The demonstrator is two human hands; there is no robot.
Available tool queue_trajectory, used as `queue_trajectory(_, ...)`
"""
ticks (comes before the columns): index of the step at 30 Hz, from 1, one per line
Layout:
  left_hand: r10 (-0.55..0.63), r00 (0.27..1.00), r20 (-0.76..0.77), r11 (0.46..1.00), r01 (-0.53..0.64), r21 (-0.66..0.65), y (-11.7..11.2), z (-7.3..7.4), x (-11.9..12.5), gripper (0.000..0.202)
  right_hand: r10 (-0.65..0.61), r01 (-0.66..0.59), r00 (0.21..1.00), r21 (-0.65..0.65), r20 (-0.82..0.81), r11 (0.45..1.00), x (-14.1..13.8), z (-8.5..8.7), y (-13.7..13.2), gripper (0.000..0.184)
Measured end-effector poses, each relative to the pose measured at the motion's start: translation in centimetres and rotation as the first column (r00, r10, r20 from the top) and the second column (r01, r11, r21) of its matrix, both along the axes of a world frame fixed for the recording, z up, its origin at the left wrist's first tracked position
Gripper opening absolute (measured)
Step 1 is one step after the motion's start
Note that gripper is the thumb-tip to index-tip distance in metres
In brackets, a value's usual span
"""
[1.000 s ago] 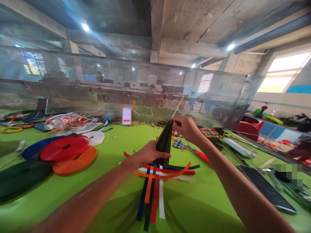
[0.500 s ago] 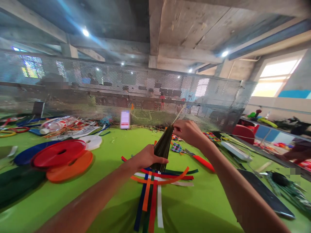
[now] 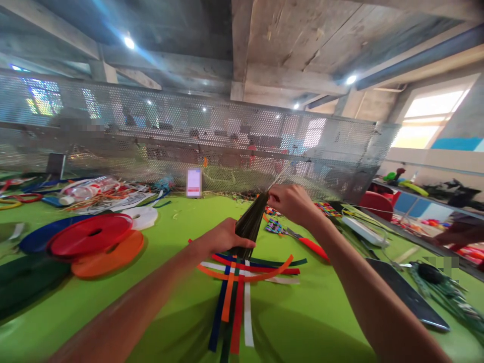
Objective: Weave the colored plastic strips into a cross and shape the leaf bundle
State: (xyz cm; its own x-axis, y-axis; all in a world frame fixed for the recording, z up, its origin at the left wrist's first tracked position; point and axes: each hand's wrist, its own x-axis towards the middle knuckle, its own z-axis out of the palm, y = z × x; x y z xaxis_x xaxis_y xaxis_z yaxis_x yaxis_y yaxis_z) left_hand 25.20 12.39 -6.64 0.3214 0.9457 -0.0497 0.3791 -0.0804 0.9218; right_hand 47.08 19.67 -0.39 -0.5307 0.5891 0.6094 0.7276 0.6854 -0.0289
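My left hand (image 3: 224,236) is closed round the lower part of a dark, ribbed bundle of strands (image 3: 251,223), thumb across its front. The bundle narrows upward to my right hand (image 3: 289,200), whose curled fingers pinch its tip. A thin pale stick (image 3: 280,173) extends up past those fingers. Right below the bundle lies a loose weave of coloured strips (image 3: 238,275), with blue, orange, green, red and white bands crossing on the green tabletop (image 3: 181,317). My left hand partly covers the weave's far side.
Rolls of strip, including a red roll (image 3: 91,234), lie at left near a plastic bottle (image 3: 87,190). Red-handled scissors (image 3: 313,248) rest beyond the weave. A dark tablet-like slab (image 3: 406,292) lies at right. A perforated metal screen (image 3: 212,146) runs along the back.
The view has shifted slightly. Both hands keep their hold on the dark bundle, and an orange strip in the weave now reaches farther left.
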Motion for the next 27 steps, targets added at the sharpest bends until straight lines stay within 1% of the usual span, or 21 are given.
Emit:
queue_trajectory(2,-0.072,0.989,0.127,0.997,0.071,0.009,0.0,0.5,-0.2,0.031,0.03,-0.03,0.999,0.005,-0.034,1.0,-0.8,-0.2,-0.2,0.016)
queue_trajectory(4,-0.129,0.933,0.337,0.991,0.129,0.024,-0.1,1.2,-0.1,0.048,0.092,-0.093,0.994,-0.004,-0.052,0.996,-1.7,-0.3,-0.7,0.015)
queue_trajectory(5,-0.125,0.887,0.445,0.992,0.125,0.03,-0.3,1.5,0.1,0.057,0.123,-0.123,0.991,-0.01,-0.056,0.992,-2.1,-0.4,-0.9,0.015)
queue_trajectory(6,-0.1,0.842,0.53,0.995,0.098,0.032,-0.4,1.8,0.3,0.062,0.153,-0.154,0.986,-0.012,-0.066,0.988,-2.5,-0.4,-1.3,0.016)
queue_trajectory(7,-0.068,0.801,0.594,0.998,0.059,0.035,-0.6,2.0,0.7,0.061,0.189,-0.191,0.979,-0.014,-0.079,0.981,-2.9,-0.5,-1.7,0.017)
queue_trajectory(10,-0.015,0.711,0.703,0.995,-0.056,0.078,-1.2,2.5,1.6,0.049,0.335,-0.339,0.935,-0.018,-0.113,0.941,-3.4,-0.3,-3.4,0.019)
queue_trajectory(12,-0.016,0.683,0.73,0.993,-0.076,0.093,-1.5,2.8,2.0,0.045,0.397,-0.399,0.913,0.003,-0.096,0.917,-3.4,0.1,-4.6,0.021)
queue_trajectory(14,-0.022,0.671,0.741,0.996,-0.049,0.073,-1.8,3.0,2.2,0.043,0.388,-0.386,0.921,0.044,-0.045,0.922,-3.2,0.6,-5.7,0.023)
queue_trajectory(16,-0.032,0.683,0.73,0.997,-0.028,0.07,-2.2,3.3,2.3,0.038,0.348,-0.348,0.938,0.078,0.013,0.934,-3.0,1.3,-6.3,0.024)
queue_trajectory(20,-0.04,0.71,0.703,0.99,-0.068,0.125,-2.8,3.8,2.4,0.027,0.237,-0.253,0.964,0.139,0.12,0.957,-3.0,2.0,-6.7,0.021)
queue_trajectory(24,-0.042,0.751,0.659,0.988,-0.069,0.141,-2.9,3.8,2.3,0.026,0.104,-0.149,0.979,0.263,0.178,0.953,-3.5,1.7,-6.8,0.021)
queue_trajectory(27,-0.026,0.762,0.646,0.989,-0.073,0.125,-3.1,3.9,2.1,0.028,0.093,-0.148,0.979,0.314,0.183,0.938,-3.8,1.3,-6.8,0.021)
